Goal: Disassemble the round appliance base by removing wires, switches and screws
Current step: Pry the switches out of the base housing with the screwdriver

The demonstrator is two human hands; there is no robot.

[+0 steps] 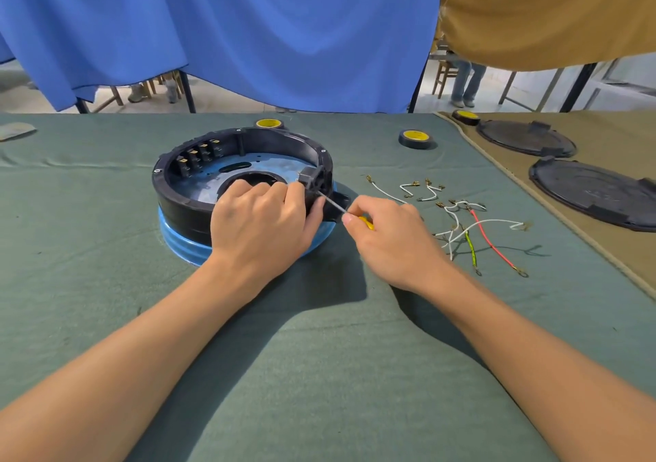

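Base (177, 199) of a round appliance, black ring on a blue skirt, open side up on a green table cloth (319, 355), left of centre. Inside its far wall, a row of small switches (198, 154); at its right rim, a black block (312, 179). Left hand (259, 220) draped over the near rim, fingers curled into the ring, thumb pressed to the outer wall just below the block, gripping the base. Right hand (394, 241) just beside it, thumb and fingers pinching a yellow-handled screwdriver (333, 204), thin shaft slanting up to the block, tip lost against it. Right of the hands, loose wires (461, 220) in white, red and yellow-green, spread on the cloth. Farther back, three rolls of black tape (415, 138) with yellow cores. On a tan cloth (632, 248) at far right, two round black lids (525, 138). Behind the table, a blue curtain (248, 35) and a tan one.
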